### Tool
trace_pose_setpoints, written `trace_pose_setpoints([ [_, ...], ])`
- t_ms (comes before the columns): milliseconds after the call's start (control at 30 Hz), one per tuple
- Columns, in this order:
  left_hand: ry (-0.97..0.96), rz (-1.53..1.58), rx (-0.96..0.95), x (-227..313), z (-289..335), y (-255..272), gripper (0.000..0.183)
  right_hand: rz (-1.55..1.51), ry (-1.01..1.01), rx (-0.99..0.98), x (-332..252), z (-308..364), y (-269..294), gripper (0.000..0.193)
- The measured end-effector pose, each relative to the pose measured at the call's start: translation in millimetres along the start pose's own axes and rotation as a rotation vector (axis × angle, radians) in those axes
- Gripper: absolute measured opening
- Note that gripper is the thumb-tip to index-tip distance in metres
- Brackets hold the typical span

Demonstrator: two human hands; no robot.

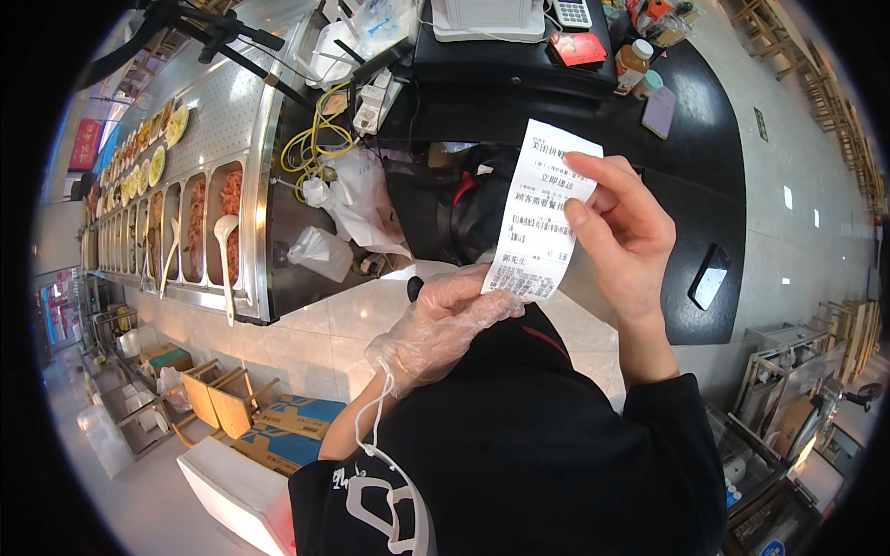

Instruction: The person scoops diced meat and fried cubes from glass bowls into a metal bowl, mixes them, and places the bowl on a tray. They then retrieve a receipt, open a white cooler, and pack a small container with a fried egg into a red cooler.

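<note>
A white printed receipt is held up in front of me between both hands. My left hand, in a clear plastic glove, is closed on the receipt's lower end. Bare, my right hand pinches the right edge nearer the top, thumb and forefinger on the paper. Behind the receipt is a black counter. A white cord hangs from the left wrist.
At left is a steel food counter with trays and a white ladle. A yellow cable, power strip and plastic bags lie beside it. The counter holds a phone, jars and a red box.
</note>
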State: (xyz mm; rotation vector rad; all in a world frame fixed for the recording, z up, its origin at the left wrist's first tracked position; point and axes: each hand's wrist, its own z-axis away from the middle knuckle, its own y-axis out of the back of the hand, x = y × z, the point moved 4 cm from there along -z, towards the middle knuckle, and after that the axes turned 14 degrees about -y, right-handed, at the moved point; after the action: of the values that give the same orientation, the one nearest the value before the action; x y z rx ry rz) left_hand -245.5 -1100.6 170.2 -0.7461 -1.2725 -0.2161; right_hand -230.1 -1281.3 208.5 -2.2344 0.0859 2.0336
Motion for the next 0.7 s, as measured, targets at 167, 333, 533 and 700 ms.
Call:
trace_pose_setpoints([
  [167, 0.030, -0.017, -0.007, -0.9, 2.9, 0.1, 0.019, 0.000, 0.000, 0.018, 1.0, 1.1, 0.7, 0.035],
  [333, 0.013, -0.014, -0.011, -1.8, 5.1, 0.3, 0.019, -0.001, 0.007, 0.009, 0.8, 1.9, -1.2, 0.035],
  [533, -0.018, -0.003, -0.010, -3.5, 7.5, 0.4, 0.019, -0.014, -0.005, 0.007, 2.4, 3.1, -2.0, 0.033],
  [700, 0.002, -0.007, -0.011, -3.9, 9.8, -0.2, 0.019, -0.021, -0.012, 0.005, 3.2, 3.0, -3.1, 0.033],
])
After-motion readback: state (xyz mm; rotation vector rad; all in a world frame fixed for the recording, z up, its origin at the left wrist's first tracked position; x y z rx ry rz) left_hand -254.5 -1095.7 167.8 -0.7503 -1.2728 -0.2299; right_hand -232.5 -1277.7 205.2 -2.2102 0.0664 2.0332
